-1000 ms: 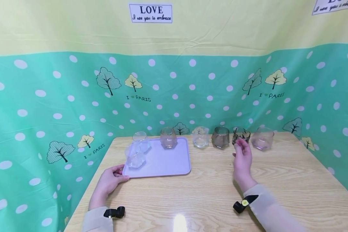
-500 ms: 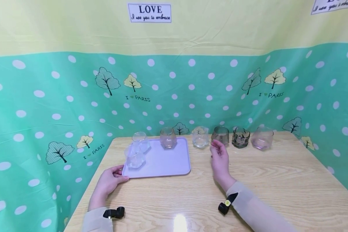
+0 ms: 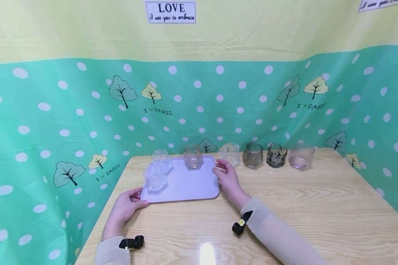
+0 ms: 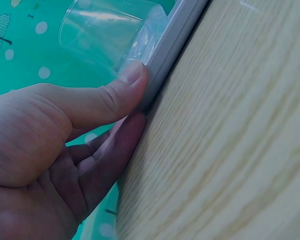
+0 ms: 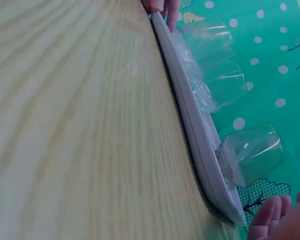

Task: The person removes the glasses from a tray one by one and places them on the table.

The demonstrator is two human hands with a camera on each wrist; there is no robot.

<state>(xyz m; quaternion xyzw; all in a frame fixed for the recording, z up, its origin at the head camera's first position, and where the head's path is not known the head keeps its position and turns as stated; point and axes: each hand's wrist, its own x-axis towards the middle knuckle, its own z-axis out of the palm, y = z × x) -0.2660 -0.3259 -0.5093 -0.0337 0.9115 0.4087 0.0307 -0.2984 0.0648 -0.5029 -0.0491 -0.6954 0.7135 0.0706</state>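
A lilac tray (image 3: 190, 186) lies on the table with three glasses standing on it: two clear ones, the front glass (image 3: 156, 182) and the back glass (image 3: 164, 162), plus a brownish-tinted glass (image 3: 193, 158) at the back. My left hand (image 3: 124, 210) holds the tray's front left corner, thumb (image 4: 112, 97) on the rim. At the tray's right edge, my right hand (image 3: 231, 183) hovers with loosely bent fingers and holds nothing. Just behind it a clear glass (image 3: 232, 151) on the table is partly hidden by the fingers.
Along the table's back stand a smoky grey glass (image 3: 252, 157), a dark-patterned glass (image 3: 276, 157) and a pink-tinted glass (image 3: 302, 157), right of the clear one. A green and yellow curtain (image 3: 215, 106) hangs behind the wooden table (image 3: 285, 206).
My right hand has moved left, from in front of the dark-patterned glass past the smoky one to the tray's right edge. My left hand stays at the tray corner, and the glasses keep their places.
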